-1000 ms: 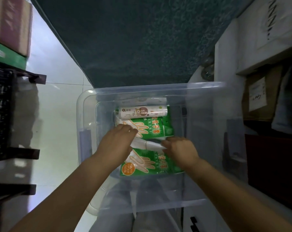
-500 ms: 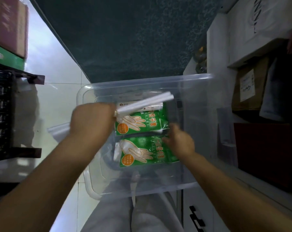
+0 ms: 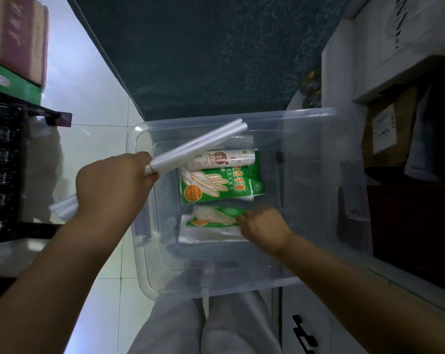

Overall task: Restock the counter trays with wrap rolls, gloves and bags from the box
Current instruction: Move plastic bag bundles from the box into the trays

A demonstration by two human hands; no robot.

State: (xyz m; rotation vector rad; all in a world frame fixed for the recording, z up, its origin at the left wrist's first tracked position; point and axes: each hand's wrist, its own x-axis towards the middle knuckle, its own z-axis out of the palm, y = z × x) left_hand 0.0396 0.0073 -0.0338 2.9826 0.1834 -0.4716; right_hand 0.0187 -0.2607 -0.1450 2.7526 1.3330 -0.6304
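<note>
A clear plastic box (image 3: 305, 116) sits in front of me, above my legs. My left hand (image 3: 114, 185) is closed around a bundle of white wrap rolls (image 3: 203, 144) held by a rubber band, lifted over the box's left rim. Inside the box lie a labelled white roll (image 3: 224, 158), a green glove pack (image 3: 221, 185) and a second green glove pack (image 3: 213, 215) nearer me. My right hand (image 3: 263, 226) pinches the right edge of that nearer pack, which is tilted up over a clear bag (image 3: 206, 236).
A dark green counter (image 3: 203, 52) lies beyond the box. Black racks (image 3: 4, 162) with cartons (image 3: 14, 39) on top stand at the left. White and brown boxes (image 3: 385, 129) and a dark cabinet fill the right. White floor tiles show on the left.
My left hand raised the wrap rolls out of the box and keeps them over the left rim. My right hand moved onto the nearer glove pack and tipped its edge up.
</note>
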